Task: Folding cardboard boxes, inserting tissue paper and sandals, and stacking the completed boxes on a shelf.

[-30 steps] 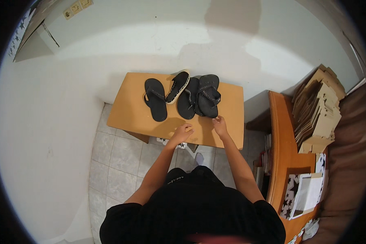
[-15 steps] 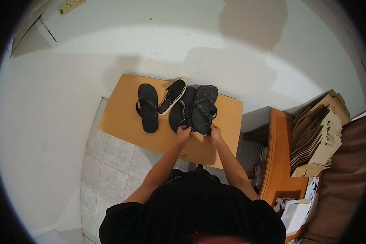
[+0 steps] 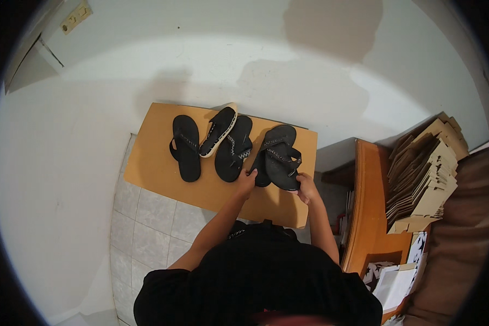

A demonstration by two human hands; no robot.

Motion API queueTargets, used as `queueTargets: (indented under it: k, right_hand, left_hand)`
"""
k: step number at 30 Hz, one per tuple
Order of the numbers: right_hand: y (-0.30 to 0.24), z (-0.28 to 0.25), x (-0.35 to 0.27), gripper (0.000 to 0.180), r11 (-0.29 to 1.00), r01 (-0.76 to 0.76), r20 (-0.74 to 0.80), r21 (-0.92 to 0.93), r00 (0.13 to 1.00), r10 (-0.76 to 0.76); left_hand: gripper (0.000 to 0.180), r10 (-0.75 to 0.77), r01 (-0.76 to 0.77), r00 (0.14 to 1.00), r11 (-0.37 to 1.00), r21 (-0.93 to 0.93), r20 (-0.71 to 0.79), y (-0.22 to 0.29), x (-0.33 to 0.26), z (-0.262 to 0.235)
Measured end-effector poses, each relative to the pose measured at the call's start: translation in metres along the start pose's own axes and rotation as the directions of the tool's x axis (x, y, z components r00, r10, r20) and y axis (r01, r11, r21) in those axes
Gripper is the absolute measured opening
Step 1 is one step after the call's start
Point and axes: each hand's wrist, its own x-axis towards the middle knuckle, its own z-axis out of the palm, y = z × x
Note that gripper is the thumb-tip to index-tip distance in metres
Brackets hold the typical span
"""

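Observation:
At the right of the tan table two black thong sandals overlap. The near end of the lower black sandal [image 3: 262, 176] is pinched by my left hand [image 3: 246, 185], which is closed. My right hand [image 3: 307, 188] is closed on the near right edge of the upper black sandal [image 3: 282, 173], whose strap is braided. Just left of my left hand lies another flat black sandal [image 3: 228, 168] with a patterned strap. A wedge sandal with a pale side [image 3: 233, 120] leans against it. Farther left is a single black flip-flop [image 3: 189, 169].
The tan table [image 3: 146, 157] backs onto a white wall [image 3: 217, 60]. To the right, a wooden cabinet [image 3: 367, 195] carries a stack of folded brown cardboard boxes [image 3: 418, 179]. White papers [image 3: 394, 287] lie below them. Grey floor tiles [image 3: 152, 212] show at the left.
Both hands have moved right with the two overlapping sandals, leaving a gap beside the flat sandal. The hands are farther apart, and the upper sandal has shifted over the lower. The view has shifted slightly.

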Motion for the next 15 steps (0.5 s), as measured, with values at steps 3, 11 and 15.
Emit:
queueTargets:
  k: [3, 11, 15]
  right_hand:
    - [-0.021, -0.001, -0.029, 0.028, 1.0, -0.015, -0.009, -0.024, 1.0, 0.014]
    - [-0.004, 0.018, -0.078, 0.034, 0.986, -0.153, 0.152, 0.067, 0.978, 0.142]
    - [0.001, 0.009, -0.11, 0.035, 0.997, 0.037, -0.037, 0.061, 0.999, -0.034]
  left_hand:
    - [0.046, -0.134, 0.134, 0.989, 0.991, -0.007, 0.057, 0.013, -0.012, 0.017]
    - [0.038, -0.054, 0.08, 0.997, 0.823, -0.563, 0.063, -0.018, -0.001, 0.038]
    - [0.032, -0.054, 0.068, 0.997, 0.948, -0.311, 0.054, 0.021, -0.016, 0.036]
